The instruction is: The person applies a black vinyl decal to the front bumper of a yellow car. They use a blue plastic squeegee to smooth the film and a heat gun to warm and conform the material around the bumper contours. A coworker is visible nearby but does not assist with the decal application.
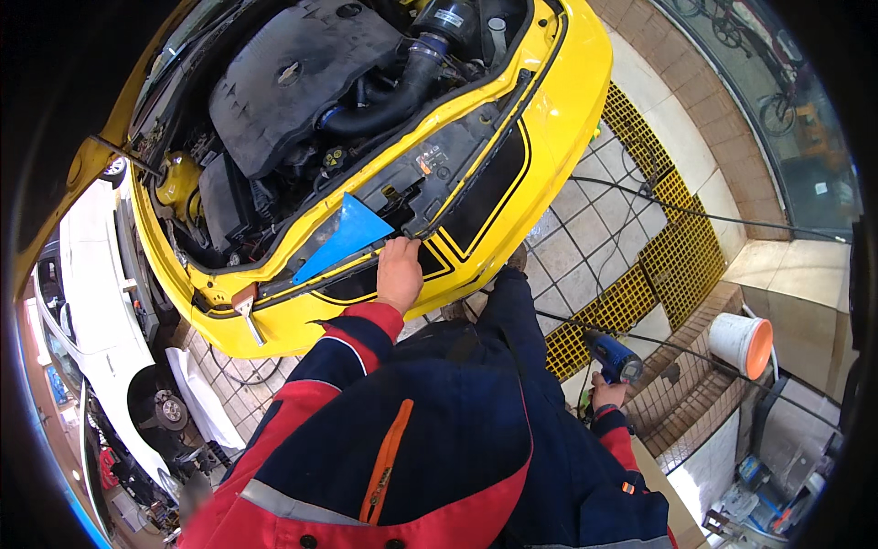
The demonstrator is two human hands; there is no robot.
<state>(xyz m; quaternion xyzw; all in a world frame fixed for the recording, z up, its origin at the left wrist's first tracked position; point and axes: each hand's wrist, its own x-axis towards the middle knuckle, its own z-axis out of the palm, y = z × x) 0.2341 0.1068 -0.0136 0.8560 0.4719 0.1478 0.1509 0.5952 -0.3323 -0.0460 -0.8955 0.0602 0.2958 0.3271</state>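
My left hand [400, 273] lies palm down on the front edge of a yellow car's nose [569, 87], fingers resting over the dark trim. Just beyond its fingertips, a blue triangular plastic squeegee [347, 236] lies on the black panel behind the bumper. Black film patches [494, 194] with thin outlines cover parts of the yellow front. Low on the right, my right hand [607, 393] is wrapped round the handle of a blue heat gun [615, 357], held away from the car. A small scraper [247, 311] with a reddish-brown head rests on the bumper at the left.
The engine bay [302, 82] stands uncovered. Yellow floor grating [677, 215] and a black cable [695, 210] cross the tiled floor on the right. A white bucket [732, 343] stands by a brick step [681, 366]. A white car [101, 293] is at the left.
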